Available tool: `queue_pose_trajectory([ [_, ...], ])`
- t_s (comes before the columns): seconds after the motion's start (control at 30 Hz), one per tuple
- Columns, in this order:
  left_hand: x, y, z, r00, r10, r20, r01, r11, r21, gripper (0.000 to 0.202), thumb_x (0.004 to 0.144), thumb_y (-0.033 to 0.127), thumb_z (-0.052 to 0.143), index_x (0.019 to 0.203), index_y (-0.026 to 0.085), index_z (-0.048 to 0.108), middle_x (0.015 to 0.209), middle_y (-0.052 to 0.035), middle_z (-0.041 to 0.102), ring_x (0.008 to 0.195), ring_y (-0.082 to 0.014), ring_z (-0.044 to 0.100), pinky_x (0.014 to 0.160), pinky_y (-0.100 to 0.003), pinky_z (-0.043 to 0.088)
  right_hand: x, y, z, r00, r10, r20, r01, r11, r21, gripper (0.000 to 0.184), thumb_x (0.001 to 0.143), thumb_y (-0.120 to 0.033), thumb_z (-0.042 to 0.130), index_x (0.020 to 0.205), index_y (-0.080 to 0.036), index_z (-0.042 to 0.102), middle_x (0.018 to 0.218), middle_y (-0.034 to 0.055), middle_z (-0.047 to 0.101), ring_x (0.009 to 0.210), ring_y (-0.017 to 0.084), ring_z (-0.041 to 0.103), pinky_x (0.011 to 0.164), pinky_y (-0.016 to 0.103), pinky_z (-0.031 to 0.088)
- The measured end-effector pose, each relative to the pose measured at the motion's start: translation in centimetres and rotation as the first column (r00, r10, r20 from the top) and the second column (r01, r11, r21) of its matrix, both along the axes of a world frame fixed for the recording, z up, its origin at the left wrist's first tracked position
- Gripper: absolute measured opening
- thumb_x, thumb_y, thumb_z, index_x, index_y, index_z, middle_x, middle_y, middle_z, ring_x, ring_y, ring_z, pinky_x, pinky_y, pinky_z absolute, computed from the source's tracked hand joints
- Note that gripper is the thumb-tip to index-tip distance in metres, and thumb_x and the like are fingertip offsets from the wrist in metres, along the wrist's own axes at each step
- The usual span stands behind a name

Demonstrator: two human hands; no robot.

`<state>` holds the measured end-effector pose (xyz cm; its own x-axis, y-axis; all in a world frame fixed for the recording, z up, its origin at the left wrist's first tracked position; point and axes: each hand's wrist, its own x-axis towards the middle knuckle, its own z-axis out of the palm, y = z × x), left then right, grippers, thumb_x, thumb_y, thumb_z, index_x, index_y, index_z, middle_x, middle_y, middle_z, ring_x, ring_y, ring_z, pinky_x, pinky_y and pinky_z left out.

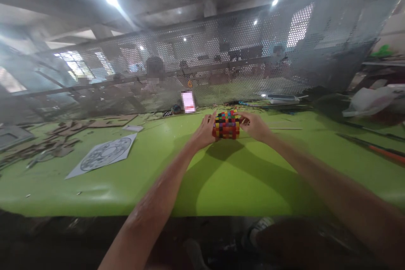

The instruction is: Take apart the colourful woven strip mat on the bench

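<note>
A woven cylinder (227,125) in red, yellow, black, green and blue checks is held a little above the green table (234,190), casting a shadow below. My left hand (207,130) is closed around its left end, fingers over the top. At the opposite end my right hand (251,125) has its fingers bent and pinched at the rim. Whether a loose strip lies between those right fingertips is too small to tell.
Left of my arms lie a sheet with a printed round pattern (107,154) and brown cardboard scraps (60,133). A lit phone (188,102) leans near the perforated metal screen (215,59). Orange-handled tool (386,152) and plastic bag (368,99) lie at right.
</note>
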<state>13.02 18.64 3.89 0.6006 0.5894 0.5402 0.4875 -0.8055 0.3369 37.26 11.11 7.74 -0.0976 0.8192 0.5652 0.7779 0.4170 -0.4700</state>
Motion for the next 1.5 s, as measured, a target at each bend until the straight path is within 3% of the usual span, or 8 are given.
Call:
queue_pose_trajectory([
  [0.13,0.0,0.1,0.0,0.999,-0.055,0.004,0.055,0.998,-0.03,0.112,0.067,0.031,0.085,0.161,0.019,0.025,0.145,-0.0188,0.04,0.137,-0.0386,0.045,0.118,-0.059,0.04,0.2,0.1,-0.1,1.0,-0.028,-0.003,0.028,0.999,0.031,0.062,0.077,-0.005,0.055,0.138,-0.012,0.064,0.097,0.0101,0.077,0.077,0.021,0.068,0.075,0.033,0.056],
  [0.3,0.0,0.1,0.1,0.995,-0.088,0.039,0.093,0.983,-0.16,0.101,0.067,0.028,0.084,0.155,0.015,0.037,0.144,-0.0208,0.044,0.132,-0.0362,0.051,0.116,-0.056,0.043,0.4,0.3,-0.1,1.0,-0.021,0.016,0.02,0.998,0.054,0.053,0.075,-0.002,0.053,0.123,-0.015,0.073,0.102,0.01,0.078,0.085,0.023,0.07,0.083,0.035,0.056],
  [0.4,0.0,-0.2,0.3,0.991,-0.102,0.084,0.119,0.962,-0.246,0.098,0.072,0.031,0.083,0.156,0.017,0.036,0.145,-0.0222,0.048,0.128,-0.0352,0.057,0.111,-0.057,0.049,0.6,0.4,-0.1,0.999,-0.032,0.041,0.028,0.994,0.102,0.041,0.078,-0.002,0.054,0.108,-0.017,0.077,0.11,0.0118,0.078,0.099,0.027,0.071,0.092,0.039,0.056],
  [0.57,-0.1,-0.3,0.7,0.957,-0.097,0.273,0.195,0.913,-0.358,0.107,0.077,0.048,0.085,0.161,0.021,0.025,0.14,-0.0236,0.057,0.116,-0.0324,0.067,0.099,-0.054,0.058,1.1,0.6,0.0,0.998,-0.039,0.058,0.031,0.991,0.13,0.041,0.077,0.002,0.055,0.104,-0.018,0.078,0.105,0.0105,0.079,0.096,0.026,0.072,0.09,0.04,0.057],
  [0.7,-0.3,0.1,0.6,0.955,-0.106,0.276,0.22,0.877,-0.427,0.091,0.078,0.049,0.086,0.152,0.019,0.043,0.135,-0.0234,0.062,0.109,-0.03,0.071,0.091,-0.052,0.062,1.2,0.7,-0.1,0.996,-0.056,0.065,0.048,0.992,0.12,0.04,0.078,0.001,0.054,0.104,-0.018,0.078,0.105,0.011,0.079,0.099,0.027,0.072,0.092,0.042,0.056],
  [0.97,-0.3,0.4,0.4,0.936,-0.099,0.337,0.238,0.885,-0.4,0.069,0.077,0.04,0.088,0.134,0.013,0.06,0.123,-0.0182,0.071,0.104,-0.0245,0.072,0.097,-0.045,0.06,1.1,0.7,-0.2,0.995,-0.045,0.087,0.033,0.99,0.136,0.04,0.073,0.0,0.056,0.103,-0.016,0.078,0.103,0.0114,0.078,0.095,0.027,0.071,0.088,0.041,0.056],
  [1.3,-0.5,0.7,0.1,0.966,-0.028,0.255,0.137,0.898,-0.419,0.046,0.083,0.043,0.08,0.115,0.011,0.07,0.095,-0.0113,0.075,0.077,-0.0192,0.069,0.073,-0.034,0.058,0.9,0.7,-0.4,0.993,-0.038,0.115,0.025,0.993,0.116,0.039,0.074,-0.002,0.057,0.103,-0.017,0.079,0.099,0.0106,0.078,0.09,0.026,0.07,0.083,0.04,0.056],
  [1.5,-0.7,0.8,-0.1,0.97,-0.023,0.242,0.127,0.897,-0.424,0.041,0.083,0.038,0.081,0.114,0.011,0.073,0.09,-0.0083,0.076,0.072,-0.0171,0.069,0.073,-0.032,0.058,0.9,0.8,-0.5,0.994,-0.015,0.107,0.007,0.997,0.073,0.038,0.075,-0.001,0.057,0.1,-0.017,0.08,0.098,0.0095,0.079,0.091,0.025,0.072,0.082,0.037,0.056],
])
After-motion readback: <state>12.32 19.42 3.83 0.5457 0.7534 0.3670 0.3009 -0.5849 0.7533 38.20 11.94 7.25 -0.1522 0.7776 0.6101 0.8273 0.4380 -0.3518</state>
